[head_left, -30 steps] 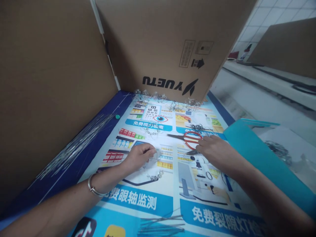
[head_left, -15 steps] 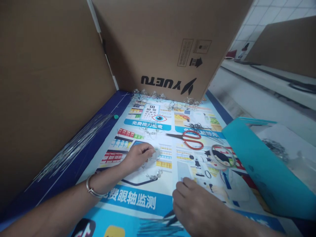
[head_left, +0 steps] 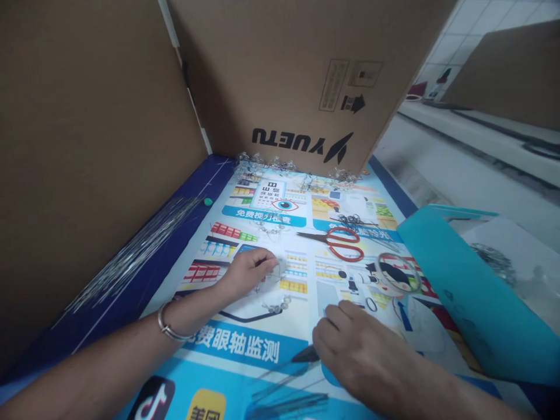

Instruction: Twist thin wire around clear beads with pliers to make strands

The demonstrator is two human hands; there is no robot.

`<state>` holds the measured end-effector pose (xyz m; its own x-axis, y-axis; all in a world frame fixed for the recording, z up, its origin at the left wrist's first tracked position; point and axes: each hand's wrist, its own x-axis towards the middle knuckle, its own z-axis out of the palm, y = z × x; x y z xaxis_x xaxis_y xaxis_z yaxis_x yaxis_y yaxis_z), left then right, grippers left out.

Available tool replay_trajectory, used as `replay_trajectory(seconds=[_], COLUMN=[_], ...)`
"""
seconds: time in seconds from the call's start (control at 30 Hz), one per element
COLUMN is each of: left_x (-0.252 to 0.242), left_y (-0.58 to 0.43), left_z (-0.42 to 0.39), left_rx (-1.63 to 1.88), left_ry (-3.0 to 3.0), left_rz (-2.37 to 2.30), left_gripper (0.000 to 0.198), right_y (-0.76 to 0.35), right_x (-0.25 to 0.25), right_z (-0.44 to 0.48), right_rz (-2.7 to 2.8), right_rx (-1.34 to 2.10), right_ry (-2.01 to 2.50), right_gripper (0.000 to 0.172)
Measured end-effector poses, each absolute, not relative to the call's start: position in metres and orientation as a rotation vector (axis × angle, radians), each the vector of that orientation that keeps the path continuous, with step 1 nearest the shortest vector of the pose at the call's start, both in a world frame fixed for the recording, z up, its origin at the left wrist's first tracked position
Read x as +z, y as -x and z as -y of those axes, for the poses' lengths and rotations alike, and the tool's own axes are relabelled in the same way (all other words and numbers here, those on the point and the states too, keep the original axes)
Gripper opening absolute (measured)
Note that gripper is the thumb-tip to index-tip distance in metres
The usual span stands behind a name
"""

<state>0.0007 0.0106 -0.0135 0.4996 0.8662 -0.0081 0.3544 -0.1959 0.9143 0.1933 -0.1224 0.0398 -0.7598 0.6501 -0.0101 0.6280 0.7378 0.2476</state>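
**Cardboard (head_left: 306,64) walls two tabletop (head_left: 311,280) edges**

It lines the far and left edges; a teal box (head_left: 472,303) takes the right. Room shows between the right hand (head_left: 363,353) and left hand (head_left: 249,274); scissors (head_left: 327,236) lie farther off. The right grips a dark tool (head_left: 305,354) toward the near edge; the left pinches fine wire (head_left: 279,273) mid-tabletop.

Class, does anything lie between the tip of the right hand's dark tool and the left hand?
Yes: a clear beaded piece lies on the printed sheet between the tip of the dark tool and the left hand.
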Motion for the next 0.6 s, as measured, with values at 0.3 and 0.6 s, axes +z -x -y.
replay_trajectory(seconds=[0.3,0.6], left_x=[-0.011,-0.013], left_y=[0.001,0.001], left_z=[-0.011,-0.012], left_rx=[0.626,0.645], left_ry=[-1.835,-1.949], left_rz=[-1.021,-0.989], left_gripper=[0.020,0.019], right_y=[-0.217,-0.219], right_x=[0.025,0.033], right_z=[0.088,0.091], right_rz=[-2.707,-2.682], right_rx=[-0.138,-0.149], right_ry=[-1.375,-1.379], right_gripper=[0.005,0.015])
